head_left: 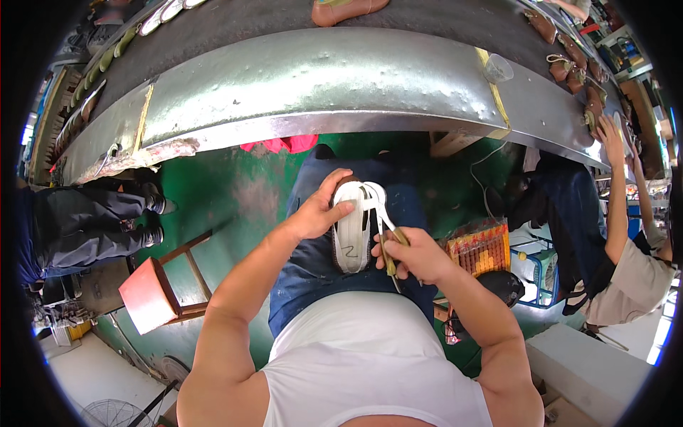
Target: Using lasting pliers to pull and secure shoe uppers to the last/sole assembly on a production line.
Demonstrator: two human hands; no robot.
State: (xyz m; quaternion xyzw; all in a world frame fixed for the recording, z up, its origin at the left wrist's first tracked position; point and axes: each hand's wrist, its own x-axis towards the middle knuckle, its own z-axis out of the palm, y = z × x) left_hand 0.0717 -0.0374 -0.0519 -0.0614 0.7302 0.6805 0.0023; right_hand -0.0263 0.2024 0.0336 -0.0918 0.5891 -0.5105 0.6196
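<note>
Green-painted floor spreads under a long dented metal conveyor edge, with brown shoes riding the belt above it. At the far left a red stool stands beside someone's dark-trousered legs. Moving rightward, the person's left hand grips the white shoe sole lying on the lap, thumb pressed across its upper part and fingers curled around its left rim. The sole's long axis runs away from the body, toe end beyond the fingertips. Just right of it, the right hand is closed narrowly around a slim olive-handled tool, whose tip meets the sole's right edge. Further right, a co-worker's arm reaches up to the belt.
</note>
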